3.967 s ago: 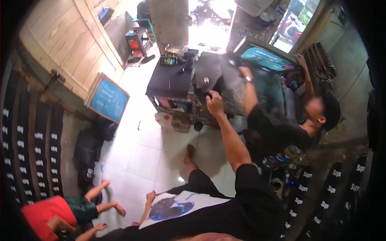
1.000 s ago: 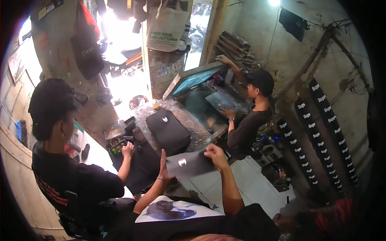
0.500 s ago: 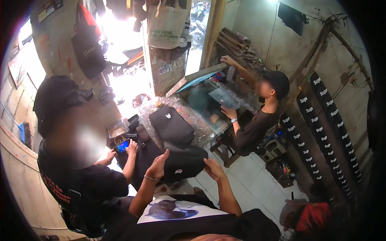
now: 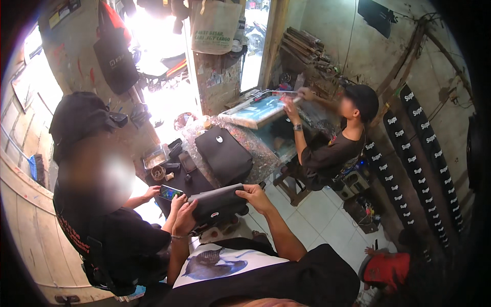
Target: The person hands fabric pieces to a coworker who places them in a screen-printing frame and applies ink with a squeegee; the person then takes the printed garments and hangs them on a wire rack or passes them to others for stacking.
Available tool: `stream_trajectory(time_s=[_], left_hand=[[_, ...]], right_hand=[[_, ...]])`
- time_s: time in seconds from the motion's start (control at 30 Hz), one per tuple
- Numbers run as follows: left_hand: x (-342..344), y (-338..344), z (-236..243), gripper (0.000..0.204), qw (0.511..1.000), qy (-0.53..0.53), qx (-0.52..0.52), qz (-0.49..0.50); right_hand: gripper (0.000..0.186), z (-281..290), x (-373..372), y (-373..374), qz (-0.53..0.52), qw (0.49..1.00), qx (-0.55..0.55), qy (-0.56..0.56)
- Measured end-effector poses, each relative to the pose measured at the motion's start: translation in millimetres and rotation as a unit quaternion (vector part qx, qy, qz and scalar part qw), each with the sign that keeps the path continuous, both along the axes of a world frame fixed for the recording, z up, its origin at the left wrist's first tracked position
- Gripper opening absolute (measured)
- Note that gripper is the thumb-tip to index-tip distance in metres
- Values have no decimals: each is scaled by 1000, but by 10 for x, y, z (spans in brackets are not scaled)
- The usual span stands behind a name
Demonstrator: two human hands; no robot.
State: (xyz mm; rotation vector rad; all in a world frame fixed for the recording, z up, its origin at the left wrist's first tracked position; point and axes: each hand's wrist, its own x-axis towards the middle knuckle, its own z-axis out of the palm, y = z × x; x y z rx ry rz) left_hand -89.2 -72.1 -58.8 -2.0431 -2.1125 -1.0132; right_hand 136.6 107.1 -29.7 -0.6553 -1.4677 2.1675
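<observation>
My left hand [image 4: 185, 220] grips the left end of a folded black fabric piece [image 4: 217, 202] with a small oval emblem on its front. At the piece's upper right corner, my right hand [image 4: 258, 198] pinches the edge between thumb and fingers. The piece is held up in front of my chest, over the near edge of the work table. Just beyond it lies a similar black fabric piece [image 4: 223, 153] with a white oval emblem, flat on the table's plastic-covered part.
Close on my left, a person in a black cap [image 4: 76, 115] holds a phone [image 4: 170, 193]. Across the table another person [image 4: 332, 138] has both hands near a framed printing screen [image 4: 255, 110]. Small containers [image 4: 156, 157] stand on the table's left part. A red item [image 4: 386, 271] is low at right.
The black piece in my hands has gone from hanging open to folded over, its top edge now straight. Across the table, the screen has come down from its raised tilt.
</observation>
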Motion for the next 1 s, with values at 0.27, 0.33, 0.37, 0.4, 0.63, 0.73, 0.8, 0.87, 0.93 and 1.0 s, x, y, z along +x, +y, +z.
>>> stream_trajectory(time_s=[0.27, 0.33, 0.37, 0.4, 0.63, 0.73, 0.8, 0.87, 0.93, 1.0], left_hand=[[231, 19, 360, 45, 994, -6, -108, 13], [289, 95, 383, 48, 993, -23, -115, -2], [293, 115, 349, 48, 993, -22, -114, -8], [254, 110, 244, 50, 996, -12, -91, 9], [157, -35, 82, 61, 998, -38, -14, 49], [184, -23, 131, 61, 997, -33, -28, 66], [157, -123, 248, 61, 992, -56, -70, 91], [223, -71, 368, 60, 988, -59, -115, 86], [257, -15, 506, 60, 992, -67, -99, 39], [224, -16, 275, 60, 992, -90, -72, 43]], right_hand=[[16, -727, 370, 134, -81, 990, -37, -106], [16, -1458, 714, 163, -140, 968, -37, -203], [16, -2010, 968, 140, -158, 949, 12, -273], [20, -2380, 1173, 5, -168, 911, 62, -371], [44, -3052, 2021, -1290, -20, 795, -81, -600], [33, -3318, 2154, -1514, -119, 753, -91, -641], [34, -3848, 2233, -1367, -65, 767, 36, -638], [36, -3446, 2048, -1180, -13, 766, 16, -642], [32, -3186, 1951, -1012, -24, 789, -56, -612], [25, -3131, 1832, -808, -84, 811, -102, -570]])
